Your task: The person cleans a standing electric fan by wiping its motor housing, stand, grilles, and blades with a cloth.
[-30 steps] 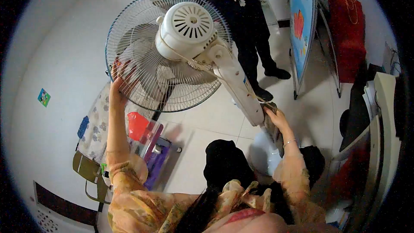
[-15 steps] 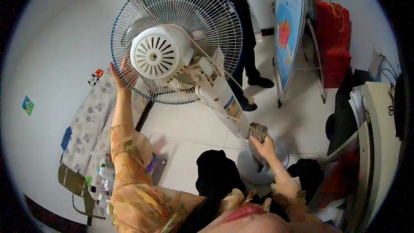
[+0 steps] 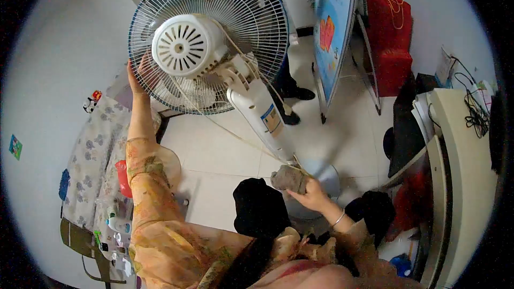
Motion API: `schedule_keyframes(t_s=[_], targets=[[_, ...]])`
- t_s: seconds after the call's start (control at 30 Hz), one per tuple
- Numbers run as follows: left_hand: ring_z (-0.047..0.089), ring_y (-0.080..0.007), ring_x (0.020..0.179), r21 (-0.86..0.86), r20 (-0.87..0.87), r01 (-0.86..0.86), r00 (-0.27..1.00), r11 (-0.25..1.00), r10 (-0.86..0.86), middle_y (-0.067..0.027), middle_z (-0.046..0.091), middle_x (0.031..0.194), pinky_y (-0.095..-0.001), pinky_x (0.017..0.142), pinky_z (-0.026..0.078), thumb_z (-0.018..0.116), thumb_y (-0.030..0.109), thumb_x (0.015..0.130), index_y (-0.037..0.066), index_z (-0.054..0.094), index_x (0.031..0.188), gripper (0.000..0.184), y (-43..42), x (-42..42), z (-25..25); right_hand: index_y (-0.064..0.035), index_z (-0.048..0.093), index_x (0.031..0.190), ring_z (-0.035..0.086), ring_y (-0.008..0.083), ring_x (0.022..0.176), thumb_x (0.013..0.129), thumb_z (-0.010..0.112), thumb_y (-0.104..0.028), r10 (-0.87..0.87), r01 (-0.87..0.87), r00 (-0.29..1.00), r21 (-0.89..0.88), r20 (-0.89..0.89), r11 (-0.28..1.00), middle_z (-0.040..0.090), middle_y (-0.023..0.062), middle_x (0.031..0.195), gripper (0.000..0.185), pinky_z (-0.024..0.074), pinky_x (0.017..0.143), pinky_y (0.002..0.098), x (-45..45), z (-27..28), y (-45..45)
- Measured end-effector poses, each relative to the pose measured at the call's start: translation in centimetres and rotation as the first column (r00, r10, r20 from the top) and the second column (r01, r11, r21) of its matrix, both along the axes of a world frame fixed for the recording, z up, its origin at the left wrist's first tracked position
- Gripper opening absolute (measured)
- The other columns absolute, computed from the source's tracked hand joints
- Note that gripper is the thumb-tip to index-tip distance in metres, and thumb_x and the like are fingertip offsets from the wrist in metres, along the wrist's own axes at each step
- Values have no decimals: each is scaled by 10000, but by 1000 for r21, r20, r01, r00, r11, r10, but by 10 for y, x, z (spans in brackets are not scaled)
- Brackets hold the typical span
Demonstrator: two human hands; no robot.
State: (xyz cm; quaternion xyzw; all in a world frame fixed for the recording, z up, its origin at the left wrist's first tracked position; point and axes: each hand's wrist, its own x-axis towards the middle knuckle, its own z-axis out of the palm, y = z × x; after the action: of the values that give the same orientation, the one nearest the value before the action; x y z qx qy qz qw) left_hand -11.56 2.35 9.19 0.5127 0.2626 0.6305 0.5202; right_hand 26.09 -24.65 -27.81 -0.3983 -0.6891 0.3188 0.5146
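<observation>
A white standing fan (image 3: pixel 179 48) with a round wire cage fills the upper middle, its back towards me and its white neck slanting down to the right. My left hand (image 3: pixel 140 77) grips the cage's left edge, fingers partly behind the wires. Low on the neck, a grey-brown cloth (image 3: pixel 289 179) is bunched in my right hand (image 3: pixel 312 196), whose fingers are closed round it. The fan's cord hangs loosely from the motor down to the cloth. Below lies the pale round base (image 3: pixel 324 176), partly hidden by my right hand and the cloth.
A person in dark trousers (image 3: pixel 286 77) stands behind the fan. A blue sign board (image 3: pixel 334 37) and red chair (image 3: pixel 388 48) are at the upper right, a cream desk edge (image 3: pixel 455 182) at the right. A patterned cover (image 3: pixel 88 155) and olive chair (image 3: pixel 80 241) lie left.
The cloth in my right hand has moved down and left near the neck's lower end. The fan head has turned, and my view has shifted right.
</observation>
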Motion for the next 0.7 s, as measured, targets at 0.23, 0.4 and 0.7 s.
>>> schedule_keyframes(t_s=[0.23,0.4,0.7], targets=[[507,-284,1207,-61,-174,-137,977,989,124,-110,505,1371,-419,1036,398,365,759,856,71,414,1413,887,-4,-25,-15,25,519,1287,548,221,1156,850,602,-173,2,-24,810,-30,-586,999,600,102,1246,487,416,1006,367,66,41,0],[426,-301,1306,-65,10,-279,960,958,280,-112,458,1425,-469,1065,367,331,775,857,101,401,1425,884,-50,18,-53,34,491,1323,506,258,1209,920,454,-260,61,-100,434,19,-899,995,578,104,1273,501,325,1078,366,69,88,20],[507,-266,1213,5,66,-179,982,984,179,-83,526,1312,-499,1002,428,609,452,897,143,445,1357,578,-25,9,-141,-3,606,1146,510,345,1168,867,627,-149,-446,267,892,704,78,658,582,172,1227,316,380,1050,415,33,276,169]])
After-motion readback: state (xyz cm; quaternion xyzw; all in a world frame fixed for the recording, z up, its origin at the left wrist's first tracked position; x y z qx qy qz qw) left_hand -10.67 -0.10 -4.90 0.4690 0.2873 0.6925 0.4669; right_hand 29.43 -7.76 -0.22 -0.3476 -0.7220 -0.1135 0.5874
